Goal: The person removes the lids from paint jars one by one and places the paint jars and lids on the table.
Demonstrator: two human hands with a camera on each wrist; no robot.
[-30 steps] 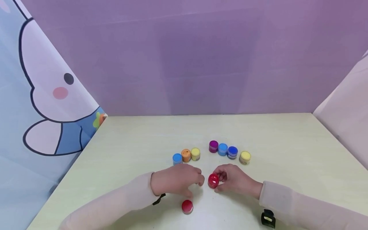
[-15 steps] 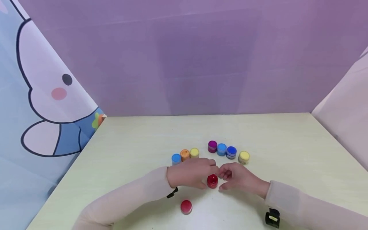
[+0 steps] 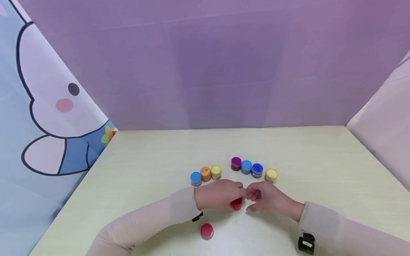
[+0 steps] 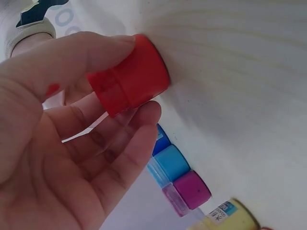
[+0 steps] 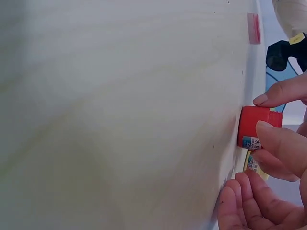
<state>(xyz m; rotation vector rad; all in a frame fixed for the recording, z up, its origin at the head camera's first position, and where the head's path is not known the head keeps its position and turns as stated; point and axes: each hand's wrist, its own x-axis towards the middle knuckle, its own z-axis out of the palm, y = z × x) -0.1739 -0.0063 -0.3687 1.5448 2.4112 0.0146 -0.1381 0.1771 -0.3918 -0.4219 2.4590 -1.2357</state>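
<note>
A red paint jar (image 4: 136, 72) without its lid stands upright on the table. My left hand (image 3: 219, 195) grips it between thumb and fingers from the left, partly covering it in the head view. A red smear (image 4: 53, 89) marks this hand near the thumb's base. Just right of the jar, my right hand (image 3: 272, 199) has its fingers loosely bent and holds nothing. Its thumb overlaps the red jar (image 5: 250, 117) in the right wrist view. Nearer the front, a round red lid (image 3: 206, 231) lies on the table.
Behind the left hand sit light blue (image 3: 196, 179), orange (image 3: 205, 174) and yellow (image 3: 216, 172) jars. Further right is a row with purple (image 3: 236, 163), light blue (image 3: 246, 166), dark blue (image 3: 257, 170) and yellow (image 3: 271, 175) jars. A purple cloth (image 3: 230, 71) hangs behind the table.
My right hand has let go of the red jar and shifted slightly right. The left hand has moved right, from above the lid to the jar, and taken hold of it.
</note>
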